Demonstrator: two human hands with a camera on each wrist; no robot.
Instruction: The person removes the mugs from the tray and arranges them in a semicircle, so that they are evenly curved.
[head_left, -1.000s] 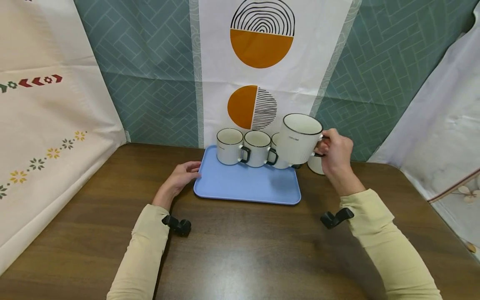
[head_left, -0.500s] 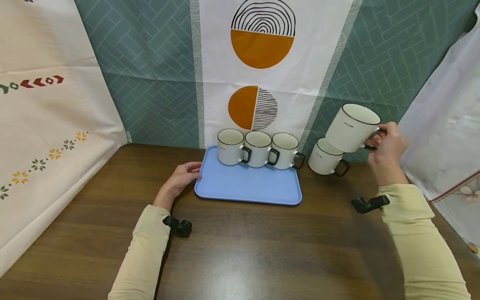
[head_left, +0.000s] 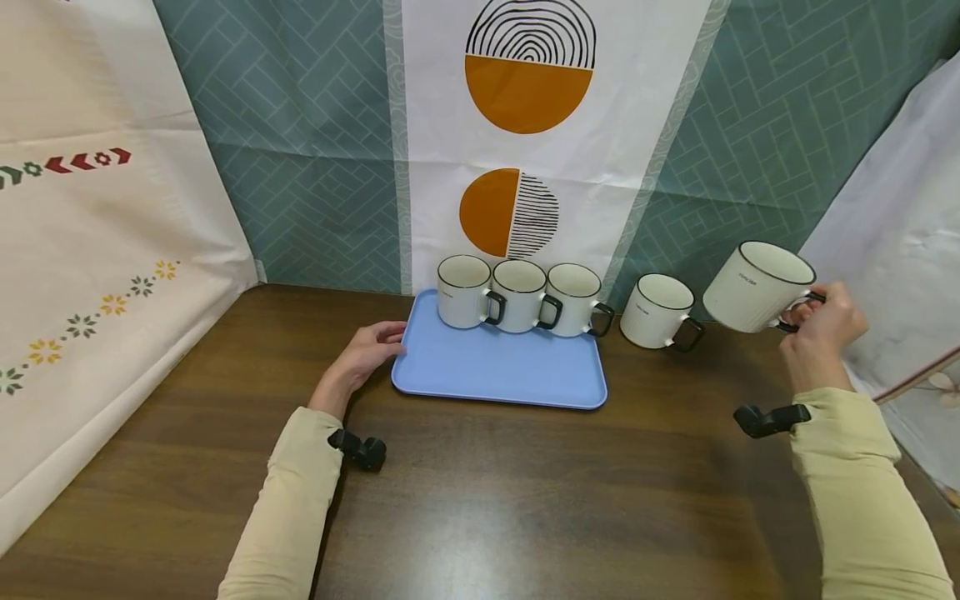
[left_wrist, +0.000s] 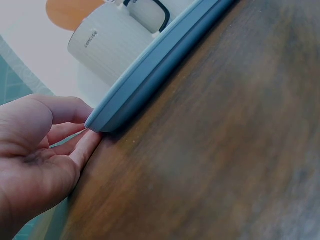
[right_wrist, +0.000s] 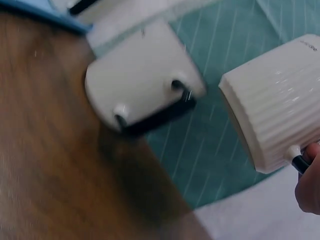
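Observation:
My right hand [head_left: 823, 332] holds a white ribbed mug [head_left: 759, 287] by its black handle, in the air at the right, the mug tilted. Left of it a second mug [head_left: 657, 311], white with a black rim, stands on the table with its handle to the right. Three like mugs, the left one [head_left: 463, 293] among them, stand in a row along the back of a blue tray [head_left: 495, 375]. At the tray's left edge, my left hand [head_left: 363, 354] has its thumb and fingers on the rim; in the left wrist view they meet at the tray corner [left_wrist: 107, 122].
The brown wooden table [head_left: 480, 492] reaches back to a green patterned cloth [head_left: 315, 167] with a white printed panel. Pale cloths hang at the left [head_left: 97, 292] and the right [head_left: 907, 250].
My right hand has carried its mug rightward from over the tray, past the standing mug, then lower. The third tray mug and the table mug have come into full view. The left hand stays put.

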